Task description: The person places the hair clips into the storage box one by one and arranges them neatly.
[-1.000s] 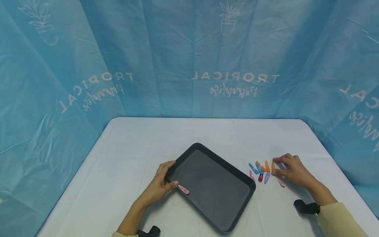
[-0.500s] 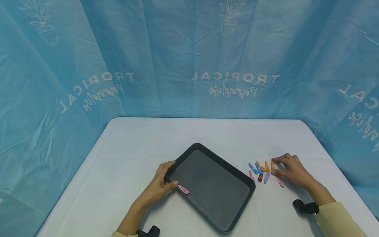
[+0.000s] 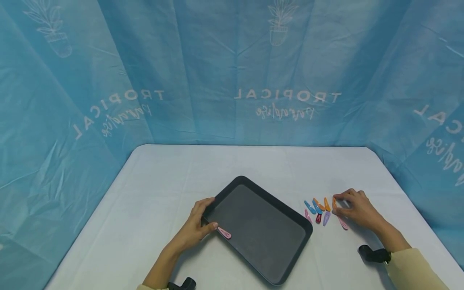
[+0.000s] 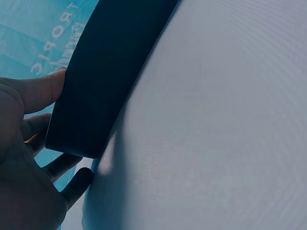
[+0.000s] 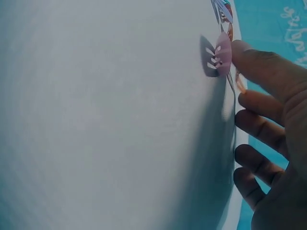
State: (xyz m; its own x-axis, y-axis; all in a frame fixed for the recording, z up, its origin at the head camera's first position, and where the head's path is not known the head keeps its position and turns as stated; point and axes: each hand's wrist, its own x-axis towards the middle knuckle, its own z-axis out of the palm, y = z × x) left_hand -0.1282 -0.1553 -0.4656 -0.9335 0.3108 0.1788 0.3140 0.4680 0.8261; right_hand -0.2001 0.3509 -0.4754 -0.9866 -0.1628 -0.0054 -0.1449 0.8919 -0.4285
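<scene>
A dark grey baking tray [image 3: 259, 231] lies at an angle on the table. My left hand [image 3: 195, 227] holds its left corner, thumb against the near side and fingers round the other. By that thumb, a pink snap hair clip [image 3: 224, 233] sits on the tray's rim. To the right, my right hand [image 3: 359, 209] pinches an orange hair clip [image 3: 334, 203] between thumb and index finger, low over the table. Another pink hair clip [image 3: 342, 223] lies below the hand; the right wrist view shows this pink clip [image 5: 223, 55] near the thumb.
Left of my right hand lie blue hair clips [image 3: 309, 207], orange ones [image 3: 327, 204], a purple one [image 3: 326, 218], a dark red one [image 3: 318, 218] and a pink one [image 3: 308, 216]. A white cloth [image 3: 170, 173] covers the table; a blue curtain [image 3: 217, 72] hangs behind.
Both hands, the tray and the clips stay practically where they were. Only a very slight shift of the whole head view shows.
</scene>
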